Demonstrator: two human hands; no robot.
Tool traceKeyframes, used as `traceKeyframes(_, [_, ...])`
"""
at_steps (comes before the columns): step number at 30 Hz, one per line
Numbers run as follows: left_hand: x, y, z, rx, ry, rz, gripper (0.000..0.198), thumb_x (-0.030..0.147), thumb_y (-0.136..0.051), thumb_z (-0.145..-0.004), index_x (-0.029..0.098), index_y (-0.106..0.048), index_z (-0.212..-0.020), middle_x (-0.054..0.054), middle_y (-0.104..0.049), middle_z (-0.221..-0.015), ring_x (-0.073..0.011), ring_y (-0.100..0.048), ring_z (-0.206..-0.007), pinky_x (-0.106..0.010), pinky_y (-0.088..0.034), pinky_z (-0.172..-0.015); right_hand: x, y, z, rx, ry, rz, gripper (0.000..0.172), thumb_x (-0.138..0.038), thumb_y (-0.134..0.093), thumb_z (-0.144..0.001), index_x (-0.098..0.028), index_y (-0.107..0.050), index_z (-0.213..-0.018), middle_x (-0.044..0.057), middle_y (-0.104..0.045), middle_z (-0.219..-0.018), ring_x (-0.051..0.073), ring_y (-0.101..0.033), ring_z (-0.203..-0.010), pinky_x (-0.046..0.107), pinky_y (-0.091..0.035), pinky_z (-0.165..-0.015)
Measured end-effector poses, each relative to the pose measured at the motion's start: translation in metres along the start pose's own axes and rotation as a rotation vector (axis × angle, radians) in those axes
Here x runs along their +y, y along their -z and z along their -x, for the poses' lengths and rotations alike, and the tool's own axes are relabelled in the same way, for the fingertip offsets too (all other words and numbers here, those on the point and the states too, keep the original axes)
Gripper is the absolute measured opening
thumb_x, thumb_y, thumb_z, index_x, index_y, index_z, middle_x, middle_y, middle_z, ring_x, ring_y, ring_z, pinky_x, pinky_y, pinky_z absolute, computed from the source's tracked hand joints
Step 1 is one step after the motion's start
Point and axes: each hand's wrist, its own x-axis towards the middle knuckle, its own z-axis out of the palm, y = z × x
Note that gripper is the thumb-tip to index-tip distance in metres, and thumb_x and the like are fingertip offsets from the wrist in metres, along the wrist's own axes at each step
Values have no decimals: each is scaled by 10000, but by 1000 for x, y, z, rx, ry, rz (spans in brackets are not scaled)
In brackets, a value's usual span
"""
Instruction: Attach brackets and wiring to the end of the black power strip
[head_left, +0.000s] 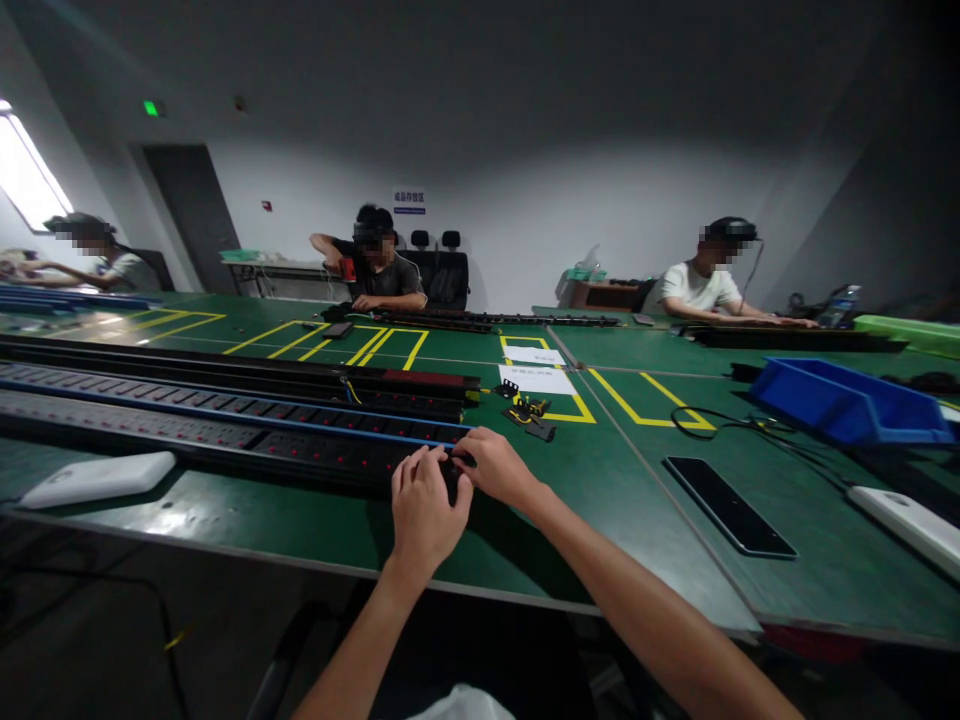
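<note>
Trainee: The green table [285, 525] fills the foreground; how do the hands stand near its front edge?

Instructor: The left hand [429, 508] lies over the right end of the black strip [322, 458], fingers curled; the right hand [493, 468] meets the same end, fingertips bent inward; whether either grips cannot be told, the contact being hidden.

Trainee: Where is the strip, and how will it handle?

Instructor: It runs along the front edge, set back from it; judged by its length, expect a stiff, fairly heavy piece, possibly slippery; hold its long sides, sparing the red-marked face.

Trainee: And beyond?

Instructor: A blue-edged strip [161, 397]; then yellow-and-black parts [531, 405]; a co-worker [390, 272] at the far edge.
</note>
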Motion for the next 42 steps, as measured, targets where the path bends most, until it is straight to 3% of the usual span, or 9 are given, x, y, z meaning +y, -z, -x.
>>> traceKeyframes(5, [-1, 0, 0, -5, -6, 2, 354, 303, -576, -889, 178, -548, -1219, -120, -694, -1169, -338, -551, -1261, -538, -394, -1082, 0, 11, 5, 8, 27, -50, 118, -187, -669, -860, -180, -684, -977, 68, -659, -927, 193, -593, -891, 281, -442, -778])
traceKeyframes(8, [0, 0, 0, -6, -4, 4, 374, 309, -578, -890, 169, -545, -1235, -120, -696, -1169, -333, -547, -1267, -539, -389, -1092, 4, 23, 11, 35, -60, -11, 102, -196, -664, -832, -180, -661, -932, 58, -644, -899, 171, -578, -790, 262, -403, -697])
traceKeyframes(10, [0, 1, 0, -5, -2, 6, 377, 319, -580, -893, 166, -550, -1236, -123, -699, -1167, -330, -547, -1267, -539, -390, -1095, 6, 29, 13, -19, -116, 22, 46, -230, -669, -830, -187, -663, -844, 51, -651, -833, 156, -559, -703, 258, -355, -634])
traceKeyframes(13, [1, 2, 0, -8, -3, 8, 358, 322, -588, -891, 169, -577, -1215, -126, -704, -1170, -328, -551, -1266, -538, -390, -1098, 8, 33, 14, -130, -170, 72, 184, -285, -635, -873, -191, -669, -719, 57, -663, -740, 157, -568, -654, 266, -293, -584])
traceKeyframes(17, [3, 4, -1, -29, -40, -20, 220, 313, -580, -898, 191, -667, -1059, -120, -685, -1263, -316, -543, -1286, -533, -367, -1124, 5, 31, 13, -267, -210, 86, 303, -317, -539, -946, -185, -692, -720, 60, -683, -723, 154, -591, -641, 261, -271, -566])
traceKeyframes(25, [5, 4, 1, -86, -116, -144, 307, 319, -486, -954, 193, -716, -1113, -141, -618, -1377, -328, -504, -1333, -550, -336, -1138, 21, 23, 10, -352, -164, -311, 329, -287, -522, -960, -143, -689, -717, 33, -678, -692, 115, -565, -616, 213, -364, -588])
traceKeyframes(31, [8, 3, 1, -95, -135, -189, 321, 305, -469, -953, 143, -690, -1120, -173, -612, -1361, -348, -504, -1317, -559, -331, -1132, 34, 12, 12, -377, -203, -576, 423, -497, -566, -921, -133, -686, -743, 18, -644, -658, 98, -522, -523, 208, -404, -525])
traceKeyframes(36, [9, 4, 1, -93, -161, -197, 337, 349, -478, -955, 128, -669, -1123, -198, -606, -1350, -367, -502, -1311, -572, -336, -1121, 37, 7, 12, -375, -191, -629, 507, -605, -564, -891, -134, -666, -734, 13, -615, -649, 94, -498, -511, 205, -400, -492])
traceKeyframes(42, [5, 1, 2, -75, -162, -173, 312, 357, -552, -911, 149, -648, -1123, -190, -606, -1359, -363, -499, -1324, -566, -330, -1135, 35, 13, 10, -408, -196, -577, 456, -538, -552, -917, -138, -666, -731, 7, -619, -650, 95, -518, -513, 207, -377, -503])
